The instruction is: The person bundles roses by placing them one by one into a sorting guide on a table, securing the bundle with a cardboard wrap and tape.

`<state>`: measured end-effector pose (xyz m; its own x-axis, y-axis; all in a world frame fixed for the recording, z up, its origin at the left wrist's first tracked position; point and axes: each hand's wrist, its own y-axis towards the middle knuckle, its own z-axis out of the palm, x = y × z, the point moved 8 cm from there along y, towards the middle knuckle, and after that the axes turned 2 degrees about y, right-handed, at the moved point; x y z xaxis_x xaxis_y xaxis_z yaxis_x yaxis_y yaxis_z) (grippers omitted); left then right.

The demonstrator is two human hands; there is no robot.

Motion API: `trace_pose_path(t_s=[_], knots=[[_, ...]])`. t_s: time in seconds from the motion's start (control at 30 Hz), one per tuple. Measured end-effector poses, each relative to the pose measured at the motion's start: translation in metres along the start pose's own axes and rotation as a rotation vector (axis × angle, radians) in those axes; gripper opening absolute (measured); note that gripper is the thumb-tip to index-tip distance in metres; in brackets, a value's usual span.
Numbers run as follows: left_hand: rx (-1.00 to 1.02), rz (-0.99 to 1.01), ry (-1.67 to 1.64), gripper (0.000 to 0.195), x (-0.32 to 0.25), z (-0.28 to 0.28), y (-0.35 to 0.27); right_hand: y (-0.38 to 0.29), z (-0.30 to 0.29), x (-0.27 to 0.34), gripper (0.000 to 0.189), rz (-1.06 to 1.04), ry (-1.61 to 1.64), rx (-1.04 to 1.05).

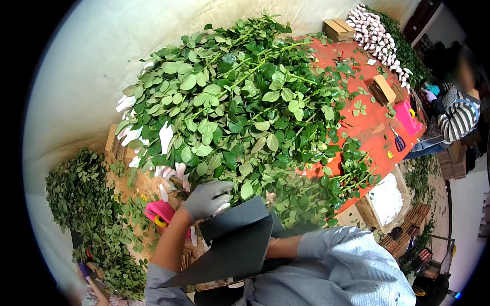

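My left hand [208,199], in a grey glove, bends over a pale wrapped flower head at the near edge of the leafy pile; whether its fingers grip it is hidden. Right beside it stands a folded sheet of dark corrugated cardboard [241,237]. My right forearm [283,246] reaches behind that sheet, which hides my right hand. A large heap of leafy rose stems [237,103] covers the middle of the table. White sleeved flower heads [165,137] stick out at the heap's left side. A pink tape dispenser [160,212] with a yellow core stands left of my left hand.
The red tabletop [360,118] holds scissors [398,139], another pink dispenser [409,118] and cardboard pieces [383,90]. A crate of white sleeves [384,201] stands at the right. Wrapped flowers [373,36] lie at the back right. A co-worker [457,114] is at the far right, another person's arm [97,290] at the lower left.
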<state>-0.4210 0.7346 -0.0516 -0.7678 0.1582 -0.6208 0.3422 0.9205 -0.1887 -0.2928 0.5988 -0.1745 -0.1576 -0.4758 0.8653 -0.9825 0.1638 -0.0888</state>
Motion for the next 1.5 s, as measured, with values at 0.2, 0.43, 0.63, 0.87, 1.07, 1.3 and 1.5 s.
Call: trace_pose_path(t_s=[0.2,0.43,0.63,0.87,1.07,1.3,1.5], knots=[[0.119,-0.195,0.259,0.078,-0.003,0.051,0.051,-0.003,-0.028,0.004,0.047,0.087,-0.023,0.056],[0.259,-0.302,0.698,0.053,-0.011,0.083,0.069,0.001,-0.037,0.013,0.046,0.072,-0.054,0.024],[-0.054,-0.341,0.416,0.048,-0.019,0.028,0.061,-0.002,-0.021,0.002,0.046,0.052,-0.098,-0.005],[-0.283,-0.359,0.863,0.046,0.018,-0.051,0.032,0.005,-0.036,0.008,0.046,0.015,0.092,-0.193],[-0.027,-0.438,0.974,0.076,0.045,0.018,0.038,-0.002,-0.04,0.021,0.045,0.106,-0.446,0.22],[-0.127,-0.199,0.571,0.09,0.001,-0.012,0.001,0.003,-0.029,0.021,0.04,-0.043,-0.617,-0.026],[-0.383,-0.338,0.56,0.063,0.012,-0.012,-0.116,-0.008,-0.036,0.028,0.025,-0.059,-0.68,0.003]])
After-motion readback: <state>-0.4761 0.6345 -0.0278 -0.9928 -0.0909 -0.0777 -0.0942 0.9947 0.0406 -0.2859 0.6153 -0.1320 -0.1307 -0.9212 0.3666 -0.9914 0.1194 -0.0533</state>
